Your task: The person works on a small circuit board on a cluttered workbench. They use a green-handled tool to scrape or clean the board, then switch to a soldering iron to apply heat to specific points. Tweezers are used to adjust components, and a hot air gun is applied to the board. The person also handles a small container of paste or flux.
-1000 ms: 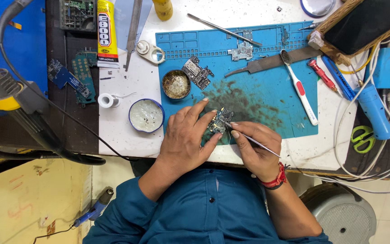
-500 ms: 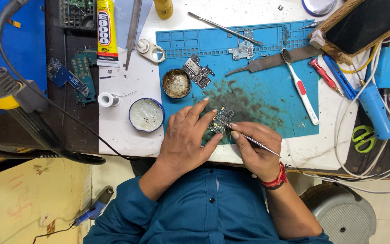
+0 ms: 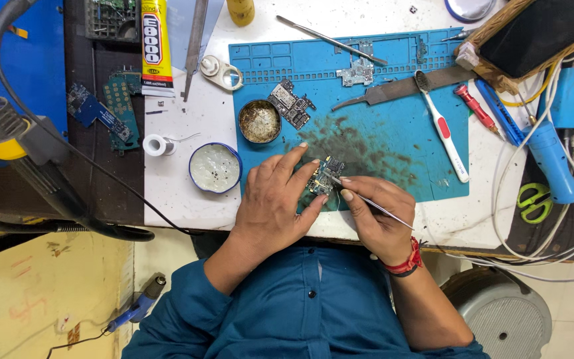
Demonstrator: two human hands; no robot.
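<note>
Left hand [image 3: 274, 206] pinning small circuit board [image 3: 322, 178] on blue mat [image 3: 393, 143], right hand [image 3: 377, 216] pinching tweezers [image 3: 367, 199], tips angled up-left onto board.

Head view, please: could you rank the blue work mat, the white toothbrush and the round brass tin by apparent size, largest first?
1. Blue work mat
2. White toothbrush
3. Round brass tin
All three lie on the same bench, so nearness hardly skews this.

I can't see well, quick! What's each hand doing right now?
Left hand: fingers pinned on the small board, holding it on the mat.
Right hand: closed on tweezers, tip at the board.
</note>
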